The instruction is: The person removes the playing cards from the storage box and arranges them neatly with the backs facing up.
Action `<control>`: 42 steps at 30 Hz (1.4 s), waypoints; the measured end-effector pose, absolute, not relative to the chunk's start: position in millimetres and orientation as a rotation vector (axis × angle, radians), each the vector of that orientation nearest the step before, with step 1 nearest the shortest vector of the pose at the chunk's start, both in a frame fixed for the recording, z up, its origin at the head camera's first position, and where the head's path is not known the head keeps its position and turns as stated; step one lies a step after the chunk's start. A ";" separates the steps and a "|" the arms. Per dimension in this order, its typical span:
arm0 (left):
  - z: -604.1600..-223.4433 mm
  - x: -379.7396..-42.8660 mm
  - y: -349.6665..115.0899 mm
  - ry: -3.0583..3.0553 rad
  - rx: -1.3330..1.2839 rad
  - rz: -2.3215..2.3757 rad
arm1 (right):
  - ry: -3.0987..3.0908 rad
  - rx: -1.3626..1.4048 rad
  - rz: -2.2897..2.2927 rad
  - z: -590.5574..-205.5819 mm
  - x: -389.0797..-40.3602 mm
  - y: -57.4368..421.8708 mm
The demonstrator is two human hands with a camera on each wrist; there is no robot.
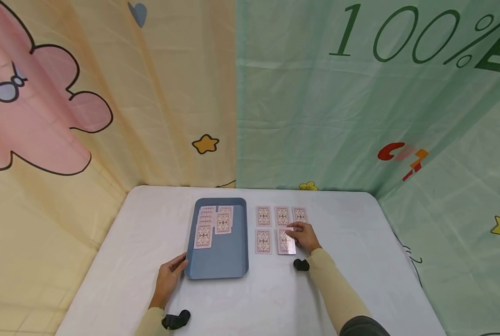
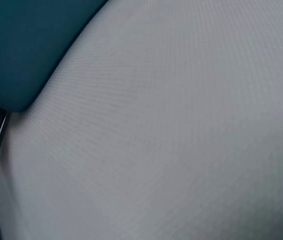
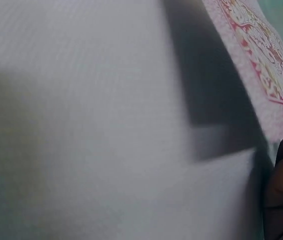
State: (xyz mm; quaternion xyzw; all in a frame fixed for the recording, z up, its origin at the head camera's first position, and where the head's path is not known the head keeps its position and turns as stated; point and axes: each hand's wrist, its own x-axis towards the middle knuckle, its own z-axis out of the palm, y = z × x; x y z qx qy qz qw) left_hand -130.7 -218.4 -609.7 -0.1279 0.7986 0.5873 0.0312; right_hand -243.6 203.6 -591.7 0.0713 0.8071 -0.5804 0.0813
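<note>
In the head view my right hand [image 1: 303, 237] pinches a playing card [image 1: 286, 243] by its right edge, in the front row of cards on the right. The right wrist view shows this patterned red-and-pink card [image 3: 261, 55] tilted up off the white cloth, casting a shadow. My left hand [image 1: 167, 279] holds the left rim of a blue-grey tray [image 1: 220, 268], thumb and fingers at its edge. Several face-down cards [image 1: 203, 236] overlap in a column on the tray's left, with another short overlapping column [image 1: 223, 223] beside it. In the left wrist view, part of the tray [image 2: 26, 55] shows.
Behind the held card lie three cards in a row: left [image 1: 263, 216], middle [image 1: 282, 215] and right [image 1: 299, 214]. Another card [image 1: 263, 241] lies to its left. A white cloth covers the table [image 1: 250, 308]; printed curtains [image 1: 170, 93] stand around it.
</note>
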 end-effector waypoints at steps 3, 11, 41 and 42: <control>-608.7 -130.4 -218.7 2.462 -0.385 1.827 | 2.427 0.195 -1.734 -594.3 -244.1 201.0; -605.3 -130.1 -219.1 2.446 -0.377 1.849 | 2.555 0.233 -1.557 -597.0 -243.4 191.8; -608.6 -130.5 -219.9 2.455 -0.379 1.829 | 2.766 0.072 -1.380 -596.2 -242.3 196.4; -608.7 -130.7 -220.0 2.453 -0.379 1.825 | 2.767 0.066 -1.387 -596.6 -242.3 197.0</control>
